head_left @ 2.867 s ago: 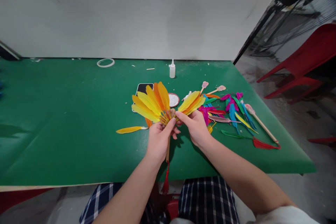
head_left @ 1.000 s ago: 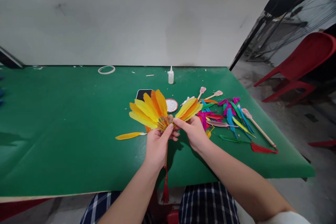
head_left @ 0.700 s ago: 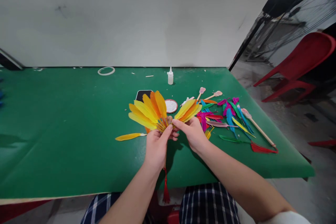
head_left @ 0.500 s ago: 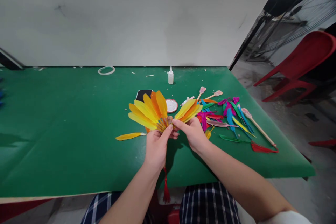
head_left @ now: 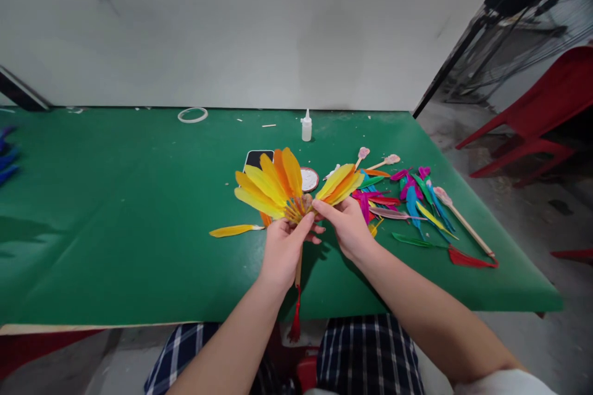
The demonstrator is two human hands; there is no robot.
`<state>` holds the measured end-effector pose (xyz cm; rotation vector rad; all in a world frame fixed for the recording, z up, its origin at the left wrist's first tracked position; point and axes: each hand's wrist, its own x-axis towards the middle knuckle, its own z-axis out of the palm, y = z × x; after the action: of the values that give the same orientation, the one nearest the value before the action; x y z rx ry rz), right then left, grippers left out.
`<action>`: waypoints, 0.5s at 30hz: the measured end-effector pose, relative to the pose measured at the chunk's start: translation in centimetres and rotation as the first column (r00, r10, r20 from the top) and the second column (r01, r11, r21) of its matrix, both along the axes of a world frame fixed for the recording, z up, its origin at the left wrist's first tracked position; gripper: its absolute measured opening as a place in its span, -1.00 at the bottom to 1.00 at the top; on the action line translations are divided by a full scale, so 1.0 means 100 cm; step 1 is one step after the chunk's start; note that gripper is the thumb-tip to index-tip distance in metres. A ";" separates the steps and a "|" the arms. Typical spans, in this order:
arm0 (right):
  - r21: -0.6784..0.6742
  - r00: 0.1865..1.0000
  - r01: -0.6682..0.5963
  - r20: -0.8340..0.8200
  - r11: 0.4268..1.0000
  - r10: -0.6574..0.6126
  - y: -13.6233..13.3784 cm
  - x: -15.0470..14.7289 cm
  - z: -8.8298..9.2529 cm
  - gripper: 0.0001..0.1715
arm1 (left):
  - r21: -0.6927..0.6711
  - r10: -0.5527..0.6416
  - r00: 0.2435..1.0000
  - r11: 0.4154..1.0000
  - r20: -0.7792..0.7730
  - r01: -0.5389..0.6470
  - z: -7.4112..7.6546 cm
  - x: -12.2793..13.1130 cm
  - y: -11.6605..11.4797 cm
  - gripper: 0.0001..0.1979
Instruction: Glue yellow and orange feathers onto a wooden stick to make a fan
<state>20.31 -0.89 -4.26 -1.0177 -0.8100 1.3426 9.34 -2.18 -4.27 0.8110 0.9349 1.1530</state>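
Note:
Between my two hands is a feather fan (head_left: 264, 182) of yellow and orange feathers, spread in an arc with a gap to the right of its middle. Its wooden handle points down toward me and ends in a red tassel (head_left: 295, 321). My left hand (head_left: 288, 244) is closed around the fan's base, thumb pressed near the feather quills. On the other side, my right hand (head_left: 345, 225) pinches the base of the right-hand feathers, its thumb close to the left one. A loose yellow feather (head_left: 234, 231) lies on the table left of my left hand.
On the green table (head_left: 115, 228) stand a white squeeze bottle (head_left: 306, 127) and a round dish of white paste (head_left: 309, 179). A dark phone-like slab (head_left: 257, 159) is partly behind the fan. Loose coloured feathers (head_left: 412, 200) and a tasselled stick (head_left: 470, 228) lie right; a white ring (head_left: 193, 115) lies far left.
The fan and both hands sit slightly higher in view, and more of the handle shows below my left hand. The whole view has shifted a little; both hands keep their grip.

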 end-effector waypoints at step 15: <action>-0.009 0.999 -0.009 -0.034 1.000 0.009 -0.001 0.000 0.002 -0.77 | -0.011 -0.023 0.999 1.000 -0.032 0.023 0.002 -0.001 0.000 -0.75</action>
<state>20.34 -0.95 -4.05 -0.9965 -0.7842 1.3688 9.27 -2.21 -4.11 0.8322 0.9550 1.1173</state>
